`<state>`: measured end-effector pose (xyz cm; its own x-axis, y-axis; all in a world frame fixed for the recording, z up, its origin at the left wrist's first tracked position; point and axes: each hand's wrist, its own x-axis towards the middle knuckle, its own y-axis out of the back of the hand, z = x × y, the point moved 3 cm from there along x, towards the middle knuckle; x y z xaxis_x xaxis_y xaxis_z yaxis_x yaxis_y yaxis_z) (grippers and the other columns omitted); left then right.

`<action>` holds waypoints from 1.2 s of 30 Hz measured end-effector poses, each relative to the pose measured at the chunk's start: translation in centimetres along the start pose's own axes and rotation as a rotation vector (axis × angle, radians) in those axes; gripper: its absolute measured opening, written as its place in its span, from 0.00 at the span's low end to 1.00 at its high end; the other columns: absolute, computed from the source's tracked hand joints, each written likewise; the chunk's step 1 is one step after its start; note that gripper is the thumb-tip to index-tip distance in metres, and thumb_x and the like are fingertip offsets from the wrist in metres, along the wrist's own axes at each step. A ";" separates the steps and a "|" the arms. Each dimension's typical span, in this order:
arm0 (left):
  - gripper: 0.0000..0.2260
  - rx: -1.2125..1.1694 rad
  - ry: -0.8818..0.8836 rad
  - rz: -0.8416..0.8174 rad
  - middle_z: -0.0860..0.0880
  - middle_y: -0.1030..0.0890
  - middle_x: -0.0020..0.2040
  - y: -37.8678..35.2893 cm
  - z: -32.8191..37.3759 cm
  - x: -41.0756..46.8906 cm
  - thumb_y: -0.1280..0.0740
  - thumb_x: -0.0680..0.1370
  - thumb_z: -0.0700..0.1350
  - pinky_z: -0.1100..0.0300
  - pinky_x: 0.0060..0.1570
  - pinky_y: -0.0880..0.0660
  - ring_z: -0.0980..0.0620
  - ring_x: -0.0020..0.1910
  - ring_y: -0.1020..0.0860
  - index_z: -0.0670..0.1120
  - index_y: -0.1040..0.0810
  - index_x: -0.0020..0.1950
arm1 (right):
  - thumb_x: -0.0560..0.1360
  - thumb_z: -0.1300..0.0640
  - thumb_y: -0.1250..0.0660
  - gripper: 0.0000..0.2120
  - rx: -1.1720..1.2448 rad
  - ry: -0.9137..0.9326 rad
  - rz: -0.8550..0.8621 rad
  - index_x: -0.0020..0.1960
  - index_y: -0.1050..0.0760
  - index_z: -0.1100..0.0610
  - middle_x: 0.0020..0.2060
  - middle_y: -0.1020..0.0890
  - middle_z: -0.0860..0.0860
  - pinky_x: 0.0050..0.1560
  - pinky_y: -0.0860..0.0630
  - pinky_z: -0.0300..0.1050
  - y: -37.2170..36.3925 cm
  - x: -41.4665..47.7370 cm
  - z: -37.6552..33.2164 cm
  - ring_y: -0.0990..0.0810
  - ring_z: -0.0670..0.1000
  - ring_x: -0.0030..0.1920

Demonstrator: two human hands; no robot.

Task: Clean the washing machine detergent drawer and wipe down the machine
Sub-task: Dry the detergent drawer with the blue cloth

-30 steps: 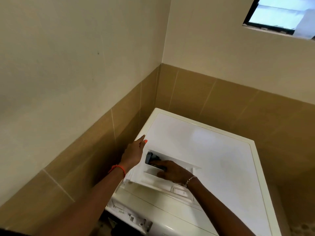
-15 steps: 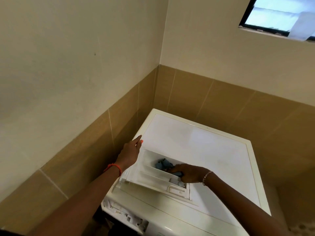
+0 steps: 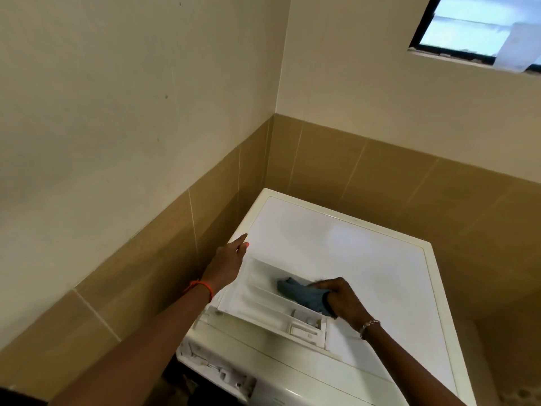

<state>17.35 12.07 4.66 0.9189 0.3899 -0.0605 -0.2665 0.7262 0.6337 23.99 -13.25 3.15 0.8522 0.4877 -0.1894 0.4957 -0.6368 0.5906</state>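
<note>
The white plastic detergent drawer (image 3: 263, 300), ribbed into long compartments, lies on the smooth top of the washing machine (image 3: 366, 259) at lower centre, its left end at the lid's left edge. The left hand (image 3: 227, 263) lies flat along that end, fingers straight. The right hand (image 3: 341, 297) grips a bunched blue-grey cloth (image 3: 301, 294) inside the drawer. Bare lid stretches toward the tan tiled wall (image 3: 380, 177).

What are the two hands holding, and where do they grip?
Right hand clutches a blue cloth by its bunched end. Left hand steadies the drawer at its left side.
</note>
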 end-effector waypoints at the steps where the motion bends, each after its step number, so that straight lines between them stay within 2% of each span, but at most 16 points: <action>1: 0.19 0.001 -0.001 0.004 0.41 0.20 0.49 -0.1 -0.1 0.1 0.48 0.82 0.49 0.65 0.31 0.32 0.56 0.30 0.30 0.48 0.37 0.73 | 0.73 0.75 0.42 0.17 0.236 -0.168 0.053 0.35 0.20 0.63 0.33 0.19 0.58 0.28 0.25 0.34 0.4 -0.2 0.0 0.21 0.44 0.26; 2: 0.19 0.005 -0.002 0.006 0.40 0.20 0.51 -0.2 -0.2 0.2 0.48 0.82 0.49 0.62 0.35 0.30 0.56 0.31 0.29 0.49 0.37 0.73 | 0.74 0.73 0.42 0.16 0.437 -0.301 0.115 0.32 0.22 0.63 0.29 0.21 0.57 0.24 0.29 0.35 0.9 -0.5 0.3 0.23 0.46 0.23; 3: 0.19 0.010 -0.005 0.008 0.40 0.20 0.53 -0.2 -0.3 0.2 0.48 0.82 0.50 0.60 0.38 0.29 0.54 0.34 0.27 0.49 0.37 0.73 | 0.75 0.71 0.42 0.15 0.548 -0.341 0.165 0.33 0.23 0.63 0.29 0.22 0.57 0.25 0.30 0.36 1.5 -0.7 0.5 0.24 0.49 0.24; 6: 0.20 0.009 -0.010 0.007 0.40 0.23 0.60 -0.3 -0.7 0.4 0.48 0.82 0.50 0.56 0.49 0.24 0.47 0.47 0.22 0.50 0.37 0.73 | 0.75 0.69 0.43 0.14 0.543 -0.242 0.177 0.40 0.21 0.63 0.33 0.21 0.57 0.33 0.30 0.41 2.5 -1.8 -1.9 0.24 0.54 0.33; 10: 0.19 0.000 -0.024 0.006 0.42 0.25 0.65 -0.4 -0.5 0.4 0.48 0.82 0.49 0.56 0.57 0.28 0.45 0.59 0.24 0.47 0.37 0.73 | 0.75 0.70 0.40 0.11 0.282 0.071 -0.073 0.48 0.19 0.62 0.33 0.17 0.51 0.32 0.23 0.37 0.3 -3.2 -7.0 0.19 0.46 0.31; 12: 0.19 -0.017 -0.007 0.001 0.42 0.25 0.65 -0.3 -0.4 0.4 0.48 0.82 0.48 0.54 0.60 0.28 0.45 0.61 0.25 0.47 0.37 0.73 | 0.74 0.66 0.35 0.11 0.057 0.239 -0.184 0.55 0.21 0.61 0.42 0.17 0.50 0.43 0.20 0.39 -2.5 -3.5 -9.0 0.19 0.42 0.38; 14: 0.19 -0.038 0.021 -0.003 0.41 0.23 0.62 -0.4 -0.6 0.3 0.48 0.82 0.49 0.51 0.58 0.26 0.44 0.57 0.23 0.49 0.37 0.73 | 0.74 0.64 0.34 0.13 -0.164 0.397 -0.253 0.58 0.23 0.61 0.50 0.18 0.53 0.50 0.22 0.39 -6.0 -3.5 -10.0 0.20 0.46 0.46; 16: 0.19 -0.040 0.039 -0.003 0.41 0.25 0.64 -0.5 -0.6 0.1 0.48 0.82 0.50 0.49 0.61 0.26 0.44 0.59 0.24 0.50 0.37 0.73 | 0.74 0.64 0.35 0.13 -0.351 0.534 -0.241 0.59 0.24 0.62 0.52 0.20 0.58 0.51 0.25 0.40 -8.8 -3.4 -10.2 0.21 0.54 0.50; 19: 0.19 -0.045 0.044 -0.005 0.43 0.27 0.67 -0.5 -0.6 0.0 0.48 0.82 0.50 0.49 0.64 0.29 0.44 0.63 0.27 0.50 0.38 0.74 | 0.73 0.67 0.37 0.17 -0.514 0.536 -0.197 0.62 0.27 0.62 0.55 0.22 0.59 0.52 0.28 0.42 -10.1 -3.2 -10.0 0.23 0.57 0.52; 21: 0.20 -0.035 0.039 -0.002 0.42 0.26 0.66 -0.5 -0.7 0.1 0.48 0.82 0.50 0.50 0.62 0.27 0.44 0.61 0.25 0.50 0.38 0.74 | 0.72 0.68 0.38 0.19 -0.609 0.542 -0.169 0.63 0.28 0.62 0.55 0.23 0.59 0.53 0.28 0.45 -9.9 -3.3 -9.8 0.24 0.58 0.53; 24: 0.20 -0.020 0.022 0.002 0.40 0.24 0.61 -0.4 -0.7 0.1 0.49 0.82 0.51 0.49 0.58 0.25 0.45 0.53 0.23 0.51 0.38 0.74 | 0.73 0.67 0.39 0.20 -0.671 0.501 -0.166 0.65 0.29 0.60 0.56 0.22 0.59 0.53 0.31 0.45 -9.4 -3.1 -9.4 0.25 0.58 0.55; 27: 0.19 -0.013 -0.023 0.014 0.39 0.22 0.58 -0.3 -0.5 0.0 0.48 0.82 0.49 0.61 0.47 0.26 0.55 0.39 0.26 0.48 0.37 0.73 | 0.74 0.67 0.40 0.19 -0.728 0.453 -0.159 0.65 0.29 0.59 0.56 0.23 0.58 0.51 0.33 0.45 -8.7 -3.1 -9.2 0.25 0.57 0.56; 29: 0.19 -0.016 -0.050 0.017 0.40 0.23 0.60 -0.2 -0.5 0.0 0.48 0.82 0.48 0.64 0.44 0.29 0.62 0.35 0.31 0.47 0.37 0.73 | 0.74 0.68 0.42 0.19 -0.840 0.425 -0.156 0.64 0.30 0.59 0.58 0.25 0.58 0.54 0.34 0.46 -8.5 -3.6 -8.8 0.27 0.57 0.58; 31: 0.20 -0.019 -0.062 0.008 0.40 0.23 0.61 -0.1 -0.7 0.1 0.48 0.82 0.48 0.62 0.46 0.29 0.59 0.38 0.28 0.47 0.38 0.74 | 0.75 0.67 0.43 0.17 -0.958 0.382 -0.160 0.63 0.31 0.60 0.59 0.26 0.58 0.56 0.35 0.48 -8.5 -3.9 -7.9 0.29 0.57 0.60; 33: 0.20 -0.016 -0.049 -0.001 0.39 0.23 0.59 -0.1 -0.7 0.1 0.48 0.82 0.49 0.56 0.49 0.25 0.47 0.44 0.22 0.47 0.38 0.74 | 0.75 0.67 0.44 0.17 -0.984 0.324 -0.166 0.62 0.30 0.60 0.58 0.25 0.58 0.57 0.35 0.48 -8.2 -3.7 -7.1 0.28 0.58 0.59; 36: 0.20 0.011 -0.041 -0.008 0.38 0.23 0.59 0.0 -0.7 0.0 0.49 0.82 0.50 0.48 0.57 0.25 0.42 0.54 0.24 0.48 0.38 0.74 | 0.75 0.67 0.44 0.18 -0.952 0.254 -0.193 0.64 0.30 0.59 0.59 0.25 0.57 0.59 0.37 0.47 -7.5 -3.6 -6.9 0.28 0.57 0.61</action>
<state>17.17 12.42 4.11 0.9321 0.3606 -0.0341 -0.2561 0.7226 0.6421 16.07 -6.11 4.77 0.6553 0.7159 -0.2410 0.1871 0.1553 0.9700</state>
